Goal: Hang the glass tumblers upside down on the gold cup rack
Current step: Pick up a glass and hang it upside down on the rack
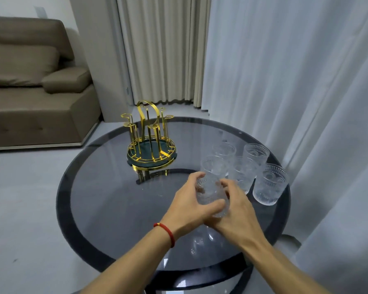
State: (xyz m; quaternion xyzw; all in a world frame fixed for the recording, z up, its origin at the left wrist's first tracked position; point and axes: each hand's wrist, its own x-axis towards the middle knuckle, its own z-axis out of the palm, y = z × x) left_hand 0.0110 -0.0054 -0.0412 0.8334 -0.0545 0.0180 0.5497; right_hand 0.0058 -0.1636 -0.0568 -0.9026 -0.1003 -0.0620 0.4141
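Note:
A clear patterned glass tumbler [210,193] is held above the round table between both hands. My left hand [189,204] wraps its left side, thumb across the front. My right hand [237,205] grips its right side. Several more tumblers stand upright in a cluster on the right of the table, the nearest one [269,184] by the rim. The gold cup rack [150,136], with upright pegs, a loop handle and a dark green base tray, stands at the table's far left, with no glasses on it.
The smoked-glass round table [115,198] has a dark rim. A brown sofa [30,81] stands at the back left. Pale curtains [295,81] hang close along the right side and behind the table.

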